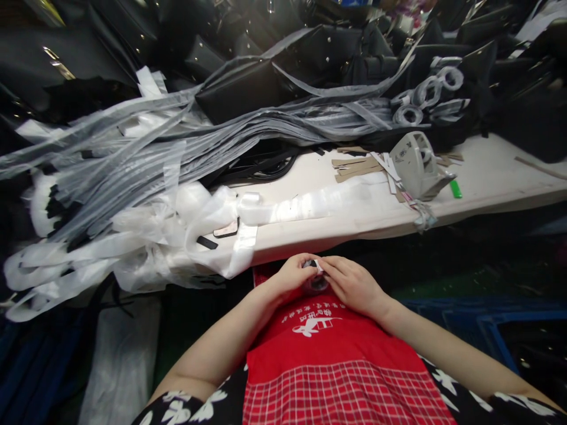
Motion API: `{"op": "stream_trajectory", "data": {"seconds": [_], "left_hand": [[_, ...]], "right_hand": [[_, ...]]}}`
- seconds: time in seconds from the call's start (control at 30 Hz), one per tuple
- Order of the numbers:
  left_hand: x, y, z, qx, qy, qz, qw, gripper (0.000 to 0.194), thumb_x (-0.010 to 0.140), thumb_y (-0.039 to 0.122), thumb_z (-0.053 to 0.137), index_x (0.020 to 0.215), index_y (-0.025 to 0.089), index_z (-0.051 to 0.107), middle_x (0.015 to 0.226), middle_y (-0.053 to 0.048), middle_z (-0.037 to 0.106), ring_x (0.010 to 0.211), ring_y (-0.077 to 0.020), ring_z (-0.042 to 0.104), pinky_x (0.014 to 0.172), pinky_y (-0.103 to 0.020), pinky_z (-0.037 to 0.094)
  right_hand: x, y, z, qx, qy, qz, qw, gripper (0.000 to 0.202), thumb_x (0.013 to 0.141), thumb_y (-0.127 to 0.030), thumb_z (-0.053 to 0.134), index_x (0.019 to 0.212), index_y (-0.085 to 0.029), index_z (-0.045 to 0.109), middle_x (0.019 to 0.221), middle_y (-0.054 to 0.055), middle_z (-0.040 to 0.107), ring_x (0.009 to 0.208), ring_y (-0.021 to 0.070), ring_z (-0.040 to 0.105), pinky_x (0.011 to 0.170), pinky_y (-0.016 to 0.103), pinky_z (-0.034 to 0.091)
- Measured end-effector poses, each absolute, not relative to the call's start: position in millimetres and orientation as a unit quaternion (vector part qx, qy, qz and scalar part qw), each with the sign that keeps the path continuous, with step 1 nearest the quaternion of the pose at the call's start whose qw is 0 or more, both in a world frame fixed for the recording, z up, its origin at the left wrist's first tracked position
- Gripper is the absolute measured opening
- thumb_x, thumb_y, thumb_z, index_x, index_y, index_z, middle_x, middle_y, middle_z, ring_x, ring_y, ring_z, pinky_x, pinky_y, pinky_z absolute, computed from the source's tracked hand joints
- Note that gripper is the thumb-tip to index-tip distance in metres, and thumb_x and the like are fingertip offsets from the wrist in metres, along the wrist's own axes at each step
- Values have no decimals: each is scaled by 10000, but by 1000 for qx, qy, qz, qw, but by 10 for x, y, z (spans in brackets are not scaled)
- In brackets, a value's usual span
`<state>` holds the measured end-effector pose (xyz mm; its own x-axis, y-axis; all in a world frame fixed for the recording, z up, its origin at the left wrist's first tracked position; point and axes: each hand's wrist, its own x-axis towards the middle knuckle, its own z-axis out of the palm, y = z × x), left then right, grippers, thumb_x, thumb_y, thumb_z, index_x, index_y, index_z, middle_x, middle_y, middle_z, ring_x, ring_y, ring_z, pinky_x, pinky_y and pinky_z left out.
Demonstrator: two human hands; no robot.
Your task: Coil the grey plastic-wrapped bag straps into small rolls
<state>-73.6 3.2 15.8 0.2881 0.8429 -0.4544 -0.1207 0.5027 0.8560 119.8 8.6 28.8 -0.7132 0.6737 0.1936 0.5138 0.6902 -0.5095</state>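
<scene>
In front of the red apron, at the table's front edge, my left hand [295,274] and my right hand [352,283] come together around a small roll of clear tape [316,283]. The fingers of both hands are closed on it at its top, where a white bit shows between the fingertips. Much of the roll is hidden by the fingers. Beyond my right hand, on the table, stands a grey tape dispenser [411,162].
The pale table [305,230] holds crumpled translucent plastic strips [155,230], a long bundle of wrapped grey strips [230,139], brown card strips [354,168] and a green piece [456,189]. Black bags [248,88] pile up behind. A blue crate [491,327] stands at right.
</scene>
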Motion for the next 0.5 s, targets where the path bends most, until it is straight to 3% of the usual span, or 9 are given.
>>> {"op": "stream_trajectory", "data": {"seconds": [0.17, 0.33, 0.5], "left_hand": [[-644, 96, 228, 286, 485, 380, 734, 376, 634, 418, 781, 850, 122, 694, 761, -49, 682, 673, -139, 610, 680, -274, 490], [-579, 119, 334, 281, 468, 383, 745, 458, 618, 439, 815, 935, 133, 688, 842, -58, 692, 699, -140, 620, 660, -266, 494], [-526, 159, 286, 262, 459, 404, 747, 476, 593, 410, 842, 938, 120, 690, 830, -59, 691, 714, -132, 621, 696, -255, 482]], "right_hand": [[1202, 67, 279, -360, -879, 226, 217, 433, 901, -180, 475, 1331, -200, 522, 1230, 124, 606, 1134, 266, 561, 1023, 461, 465], [1174, 1, 295, -431, -782, 304, 331, 383, 872, -184, 524, 1250, -229, 567, 1232, 119, 577, 1146, 260, 553, 979, 450, 495], [1188, 11, 266, -440, -774, 282, 357, 390, 858, -162, 532, 1240, -225, 577, 1242, 126, 567, 1173, 272, 532, 1006, 470, 467]]}}
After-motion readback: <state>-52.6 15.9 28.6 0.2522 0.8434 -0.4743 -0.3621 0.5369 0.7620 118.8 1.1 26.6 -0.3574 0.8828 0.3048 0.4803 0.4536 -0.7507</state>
